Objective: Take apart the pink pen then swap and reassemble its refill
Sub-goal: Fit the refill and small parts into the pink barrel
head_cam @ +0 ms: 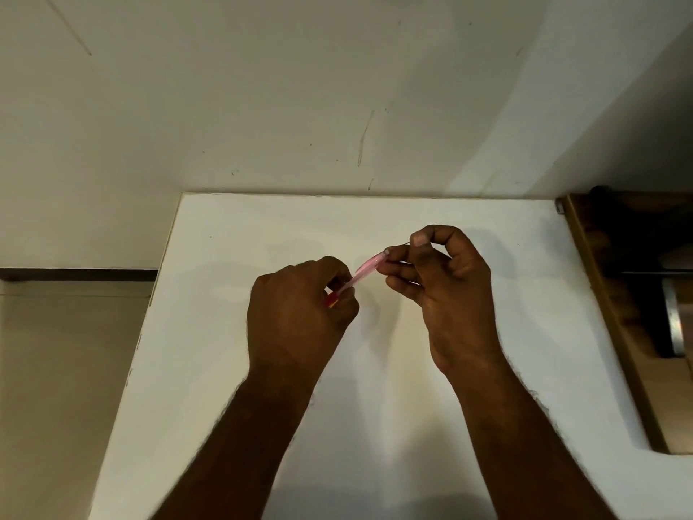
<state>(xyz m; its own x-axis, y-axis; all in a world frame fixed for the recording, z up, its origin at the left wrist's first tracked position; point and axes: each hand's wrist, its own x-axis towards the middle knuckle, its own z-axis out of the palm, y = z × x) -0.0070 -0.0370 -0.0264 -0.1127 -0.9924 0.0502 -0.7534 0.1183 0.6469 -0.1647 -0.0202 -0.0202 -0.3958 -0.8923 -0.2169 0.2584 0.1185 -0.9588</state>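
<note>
I hold the pink pen [363, 272] above the white table [375, 425], tilted up to the right. My left hand [300, 317] is closed around its lower end, where a red and yellow bit shows between the fingers. My right hand [438, 279] pinches the pen's upper tip between thumb and fingers. A thin dark line pokes out past the right thumb; I cannot tell whether it is the refill. Most of the barrel is hidden inside the two hands.
The table butts against a pale wall [300, 88] at the back. Its left edge drops to a beige floor [56, 369]. A brown wooden frame [607, 305] with a metal part [675, 317] runs along the right side.
</note>
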